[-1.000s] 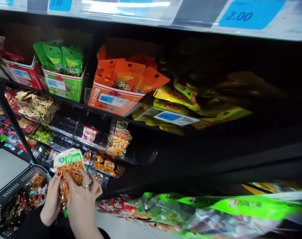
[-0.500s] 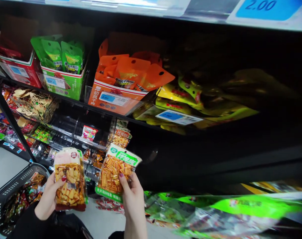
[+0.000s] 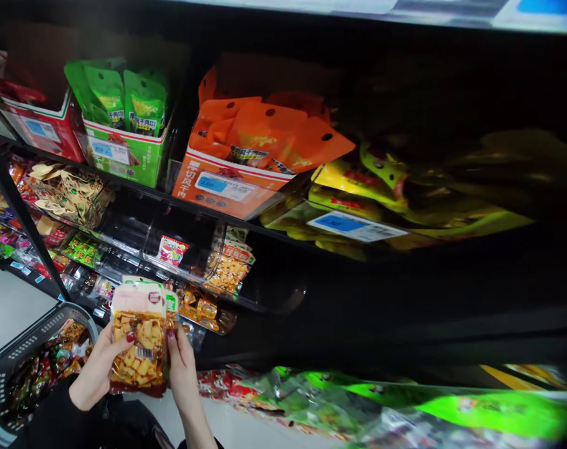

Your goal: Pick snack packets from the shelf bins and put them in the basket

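Observation:
My left hand (image 3: 96,371) and my right hand (image 3: 183,368) grip a stack of clear snack packs between them, low at the left. The front pack (image 3: 138,337) has a pale pink top and yellow-brown pieces inside. Behind it a green-labelled pack (image 3: 171,302) shows only at its top right edge. My left thumb lies across the front pack's left side, and my right fingers close on the right side. The packs are held upright in front of the lower shelf bins.
A dark shopping basket (image 3: 12,355) full of snacks sits at the lower left. Shelves carry a green box (image 3: 119,149), an orange box (image 3: 227,184), a red box (image 3: 45,128), yellow bags (image 3: 358,187) and clear bins (image 3: 181,249). Green bags (image 3: 381,399) lie at the bottom right.
Half a second ago each hand held one pack apart from the other. The right hand has brought its green-labelled pack left, behind the pink-topped pack, and both hands hold the stack together.

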`<action>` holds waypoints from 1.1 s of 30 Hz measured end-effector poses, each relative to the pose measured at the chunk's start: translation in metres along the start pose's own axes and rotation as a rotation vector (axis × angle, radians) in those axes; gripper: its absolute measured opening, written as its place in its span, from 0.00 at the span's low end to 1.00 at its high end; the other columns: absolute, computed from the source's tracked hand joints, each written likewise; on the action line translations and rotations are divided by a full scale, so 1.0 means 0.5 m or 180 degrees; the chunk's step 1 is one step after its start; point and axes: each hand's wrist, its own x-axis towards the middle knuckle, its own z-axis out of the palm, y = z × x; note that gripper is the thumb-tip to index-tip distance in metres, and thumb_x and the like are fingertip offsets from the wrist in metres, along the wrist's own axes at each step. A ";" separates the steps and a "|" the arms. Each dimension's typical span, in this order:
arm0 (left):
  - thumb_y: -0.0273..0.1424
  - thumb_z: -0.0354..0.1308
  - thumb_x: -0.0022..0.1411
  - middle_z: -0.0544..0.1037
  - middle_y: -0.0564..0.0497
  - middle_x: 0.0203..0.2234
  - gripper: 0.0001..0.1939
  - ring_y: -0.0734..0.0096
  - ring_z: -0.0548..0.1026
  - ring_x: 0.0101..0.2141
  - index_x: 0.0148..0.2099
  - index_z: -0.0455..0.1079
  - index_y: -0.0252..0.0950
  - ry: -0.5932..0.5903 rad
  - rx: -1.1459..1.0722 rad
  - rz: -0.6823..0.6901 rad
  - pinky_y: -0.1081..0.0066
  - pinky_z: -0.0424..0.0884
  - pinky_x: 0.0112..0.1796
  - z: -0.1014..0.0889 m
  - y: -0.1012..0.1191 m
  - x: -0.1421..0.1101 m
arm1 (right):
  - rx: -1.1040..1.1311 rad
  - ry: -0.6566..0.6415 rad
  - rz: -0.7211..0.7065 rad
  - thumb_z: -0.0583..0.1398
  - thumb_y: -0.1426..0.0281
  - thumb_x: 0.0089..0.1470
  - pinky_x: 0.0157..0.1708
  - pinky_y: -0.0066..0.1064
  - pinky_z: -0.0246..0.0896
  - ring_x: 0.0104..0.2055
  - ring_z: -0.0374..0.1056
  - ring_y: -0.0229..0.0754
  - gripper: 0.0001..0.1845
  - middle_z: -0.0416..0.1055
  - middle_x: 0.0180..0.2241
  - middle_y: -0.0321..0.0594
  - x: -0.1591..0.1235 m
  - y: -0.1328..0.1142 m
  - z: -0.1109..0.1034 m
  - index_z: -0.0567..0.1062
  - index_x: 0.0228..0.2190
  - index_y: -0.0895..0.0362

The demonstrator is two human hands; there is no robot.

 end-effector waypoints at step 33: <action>0.31 0.61 0.48 0.76 0.47 0.35 0.16 0.60 0.73 0.37 0.41 0.68 0.34 0.0250 0.0493 0.0923 0.68 0.69 0.39 -0.012 -0.025 0.024 | -0.3140 0.0247 -0.1904 0.55 0.74 0.48 0.28 0.34 0.58 0.29 0.65 0.44 0.09 0.69 0.37 0.46 -0.083 -0.147 0.071 0.70 0.35 0.58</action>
